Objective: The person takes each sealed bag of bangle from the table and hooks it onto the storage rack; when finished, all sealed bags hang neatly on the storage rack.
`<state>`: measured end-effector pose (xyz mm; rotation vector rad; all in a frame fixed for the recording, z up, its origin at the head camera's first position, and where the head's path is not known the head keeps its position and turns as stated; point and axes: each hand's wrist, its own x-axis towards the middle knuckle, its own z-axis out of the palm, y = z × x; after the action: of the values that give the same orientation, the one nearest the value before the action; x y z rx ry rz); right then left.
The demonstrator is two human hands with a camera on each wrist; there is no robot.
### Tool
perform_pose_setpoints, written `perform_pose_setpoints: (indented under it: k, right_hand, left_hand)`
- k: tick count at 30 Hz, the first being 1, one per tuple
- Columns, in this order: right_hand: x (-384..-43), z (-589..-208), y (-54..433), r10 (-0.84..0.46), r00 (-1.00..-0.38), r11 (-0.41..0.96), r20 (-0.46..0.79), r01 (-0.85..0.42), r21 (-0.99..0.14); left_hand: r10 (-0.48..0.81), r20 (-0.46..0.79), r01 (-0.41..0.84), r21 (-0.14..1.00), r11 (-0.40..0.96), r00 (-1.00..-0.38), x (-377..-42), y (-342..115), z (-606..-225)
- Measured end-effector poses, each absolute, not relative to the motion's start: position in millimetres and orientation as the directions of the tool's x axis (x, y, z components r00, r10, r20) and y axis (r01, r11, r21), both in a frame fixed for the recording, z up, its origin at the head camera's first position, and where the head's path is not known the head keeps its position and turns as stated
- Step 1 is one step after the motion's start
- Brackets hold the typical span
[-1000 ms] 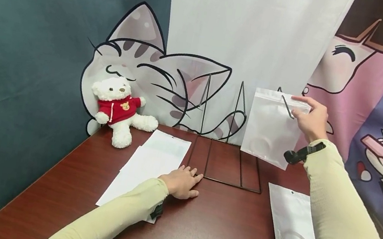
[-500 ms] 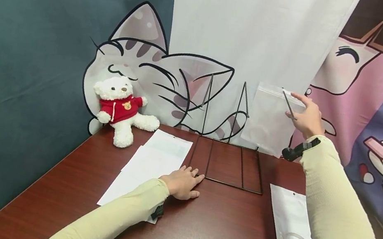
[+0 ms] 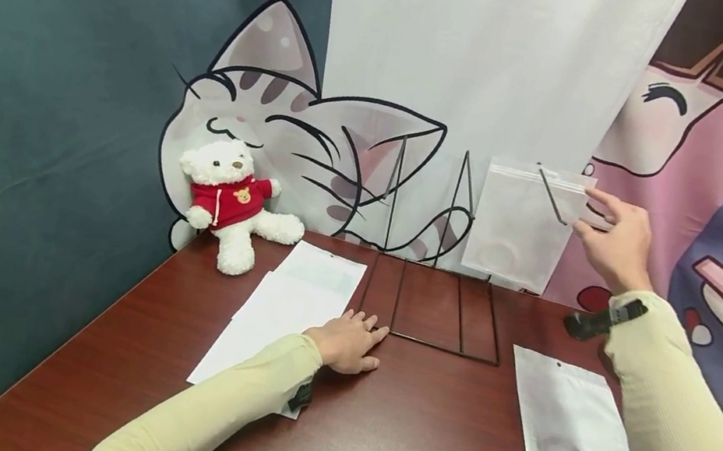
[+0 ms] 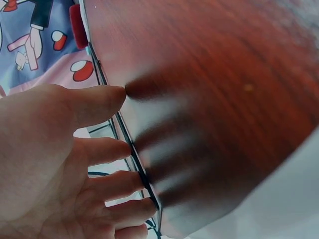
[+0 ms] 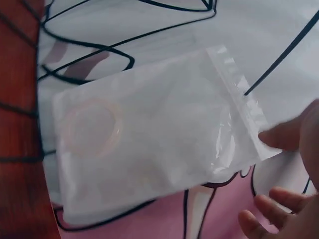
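Note:
A wire display rack (image 3: 397, 294) with upright hooks stands on the table. A translucent white zip bag (image 3: 524, 228) with a ring-shaped thing inside hangs from its right hook. My right hand (image 3: 617, 242) is at the bag's upper right corner, fingers spread apart; in the right wrist view one digit meets the bag's top edge (image 5: 244, 99). With straight fingers, my left hand (image 3: 346, 343) rests at the rack's front left corner; the left wrist view shows the fingertips along the base wire (image 4: 137, 159).
Another white bag (image 3: 576, 441) with a ring lies on the table at the right. Overlapping white bags or sheets (image 3: 302, 287) lie left of the rack. A white teddy bear (image 3: 229, 197) in a red hoodie sits at the back left, before a printed curtain (image 3: 393, 25).
My right hand first moves back with the bag along the hook, then shifts right, its fingers parting at the bag's corner. The bag hangs on the hook; my left hand stays in place.

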<state>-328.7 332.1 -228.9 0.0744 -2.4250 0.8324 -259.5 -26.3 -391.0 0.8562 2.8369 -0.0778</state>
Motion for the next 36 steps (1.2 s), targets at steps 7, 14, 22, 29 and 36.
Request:
perform_pose_setpoints:
  k: [7,14,22,29,36]
  right_hand:
    - [-291.7,-258.4,355.6,0.020,-0.830,0.857,0.557,-0.273,-0.437]
    - [-270.4,-306.1,385.7,-0.118,-0.850,0.854,0.514,-0.351,-0.385]
    - [-254.6,-357.2,417.7,-0.268,-0.909,0.866,0.318,-0.372,-0.335]
    - [-246.4,-390.3,436.0,-0.240,-0.948,0.900,0.209,-0.298,-0.319]
    - [-250.0,-402.3,444.0,-0.234,-0.955,0.916,0.185,-0.280,-0.288]
  left_hand:
    - [0.544,-0.179,0.555,-0.011,0.832,-0.819,-259.3,-24.6,-391.1]
    - [0.547,-0.173,0.556,-0.002,0.832,-0.819,-258.4,-24.5,-392.5]
    - [0.540,-0.172,0.548,-0.002,0.836,-0.824,-259.4,-25.5,-392.7]
    - [0.536,-0.178,0.546,-0.007,0.838,-0.825,-258.9,-24.8,-394.3]
    - [0.540,-0.167,0.549,-0.013,0.836,-0.825,-257.6,-24.7,-392.7]
